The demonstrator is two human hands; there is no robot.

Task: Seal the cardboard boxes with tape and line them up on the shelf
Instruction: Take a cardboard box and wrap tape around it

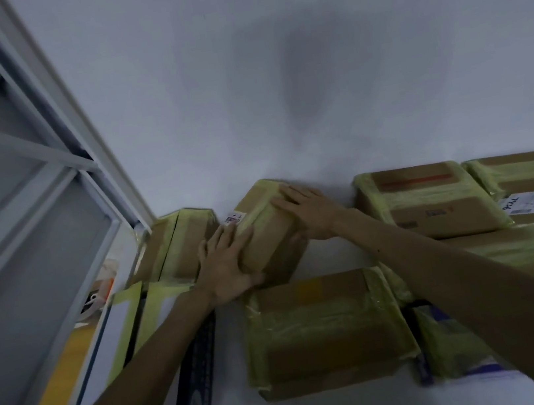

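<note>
From my head camera, both my arms reach forward. My left hand (225, 266) lies flat on the near left end of the box (265, 226), fingers straight and slightly spread. My right hand (308, 211) presses its far right side, fingers spread across the taped top. The box sits askew on the shelf (333, 258) by the wall (277, 96), between two taped boxes (178, 246) (432, 202).
</note>
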